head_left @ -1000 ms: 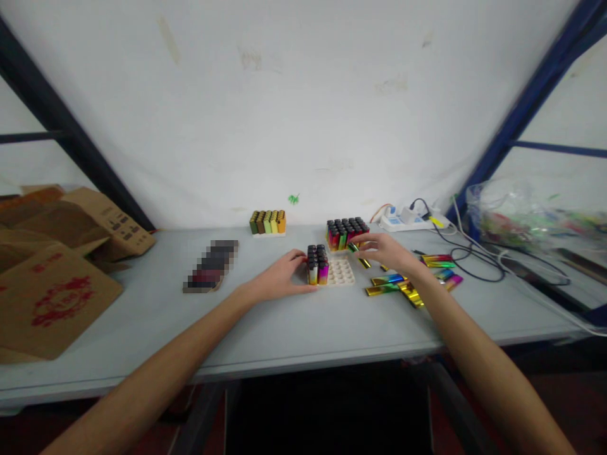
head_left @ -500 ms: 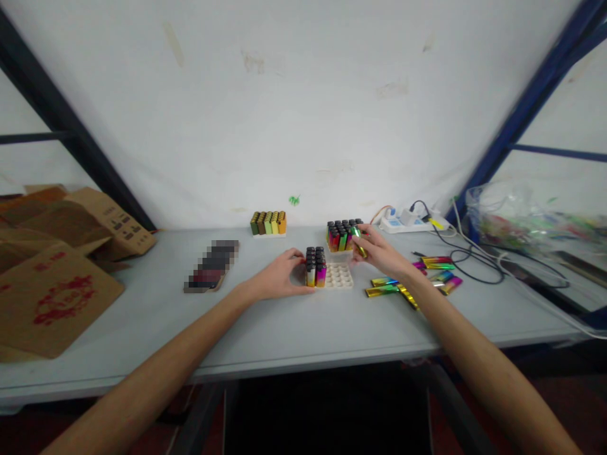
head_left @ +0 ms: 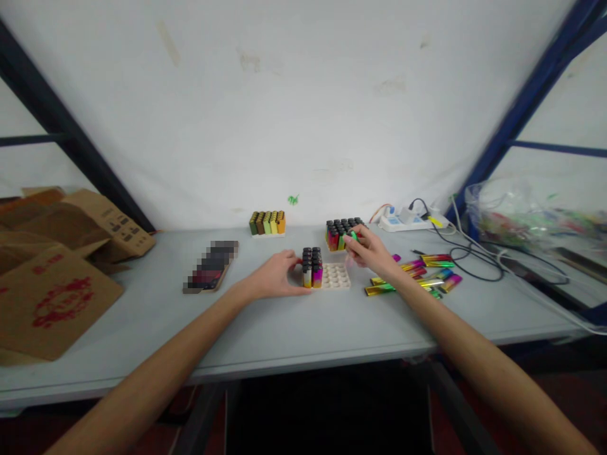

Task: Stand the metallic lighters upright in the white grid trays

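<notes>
My left hand point(head_left: 279, 273) grips the left side of a white tray point(head_left: 337, 278), thumb at the front and fingers behind. Upright lighters point(head_left: 312, 268) with black tops fill the tray's left columns, while its round holes show on the right. In my right hand point(head_left: 368, 249), pinched between thumb and fingers, is a green lighter point(head_left: 353, 235), partly hidden. Just behind that hand stands a second block of black-topped lighters point(head_left: 334, 235). Shiny gold, green and purple slim pieces point(head_left: 379, 289) lie loose under and beside my right forearm.
A block of yellow and green lighters point(head_left: 268, 224) stands by the wall. A phone point(head_left: 211, 268), blurred over, lies to the left, near cardboard boxes point(head_left: 71, 291). At the right are a power strip point(head_left: 403, 222), black cables point(head_left: 478, 275) and a clear plastic bag point(head_left: 502, 212).
My right hand has shifted slightly left and turned the lighter, so less of its body shows. More of the loose shiny pieces are uncovered. My left hand stays at the tray.
</notes>
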`<state>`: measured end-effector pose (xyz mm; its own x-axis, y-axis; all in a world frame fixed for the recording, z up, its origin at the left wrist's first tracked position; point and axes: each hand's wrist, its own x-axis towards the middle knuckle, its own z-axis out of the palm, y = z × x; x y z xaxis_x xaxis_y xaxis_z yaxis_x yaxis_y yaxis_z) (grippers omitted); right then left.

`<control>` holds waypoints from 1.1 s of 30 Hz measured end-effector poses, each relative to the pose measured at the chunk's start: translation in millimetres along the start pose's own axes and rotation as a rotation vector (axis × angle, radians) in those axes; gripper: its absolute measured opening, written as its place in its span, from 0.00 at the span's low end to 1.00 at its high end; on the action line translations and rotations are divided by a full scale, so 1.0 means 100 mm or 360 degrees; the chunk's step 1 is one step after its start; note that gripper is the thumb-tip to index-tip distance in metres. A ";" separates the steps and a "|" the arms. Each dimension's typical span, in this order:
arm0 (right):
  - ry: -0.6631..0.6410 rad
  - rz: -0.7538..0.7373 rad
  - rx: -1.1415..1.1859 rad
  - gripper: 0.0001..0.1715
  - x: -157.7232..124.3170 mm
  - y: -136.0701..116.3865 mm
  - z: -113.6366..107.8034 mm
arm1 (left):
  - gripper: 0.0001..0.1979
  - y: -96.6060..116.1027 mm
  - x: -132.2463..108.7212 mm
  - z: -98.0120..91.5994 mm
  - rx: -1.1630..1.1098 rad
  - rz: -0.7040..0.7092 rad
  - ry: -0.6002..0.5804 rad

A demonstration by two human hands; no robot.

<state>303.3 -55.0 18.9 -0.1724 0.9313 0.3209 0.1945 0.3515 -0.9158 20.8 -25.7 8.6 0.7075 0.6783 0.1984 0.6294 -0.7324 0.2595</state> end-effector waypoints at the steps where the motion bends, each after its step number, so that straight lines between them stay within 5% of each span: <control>1: 0.0062 -0.0017 -0.0081 0.24 0.00 0.01 0.00 | 0.32 0.00 0.00 0.01 -0.0016 0.0007 -0.0009; 7: 0.0376 -0.0095 -0.0753 0.31 0.03 0.07 0.01 | 0.32 0.01 0.00 0.01 -0.0100 -0.0078 -0.0061; 11: 0.0429 -0.0001 -0.0887 0.27 0.02 0.09 0.06 | 0.32 0.03 0.00 -0.01 -0.0133 -0.0088 -0.0082; 15: 0.0389 -0.0041 -0.0899 0.21 0.02 0.11 0.10 | 0.31 0.04 0.00 -0.01 -0.0148 -0.0101 -0.0088; 22: 0.0316 -0.0103 -0.0827 0.25 0.02 0.08 0.07 | 0.31 0.03 0.00 -0.02 -0.0178 -0.0091 -0.0088; 29: -0.0096 -0.0222 -0.0397 0.19 0.03 0.13 0.06 | 0.33 -0.01 0.01 -0.02 -0.0207 -0.0091 -0.0134; 33: -0.0096 -0.0236 -0.0424 0.19 0.03 0.17 0.10 | 0.33 -0.02 0.01 -0.02 -0.0261 -0.0071 -0.0138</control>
<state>296.6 -47.8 2.1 -0.2732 0.8634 0.4242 0.4080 0.5034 -0.7616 19.6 -23.7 10.3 0.7093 0.6973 0.1030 0.6052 -0.6774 0.4182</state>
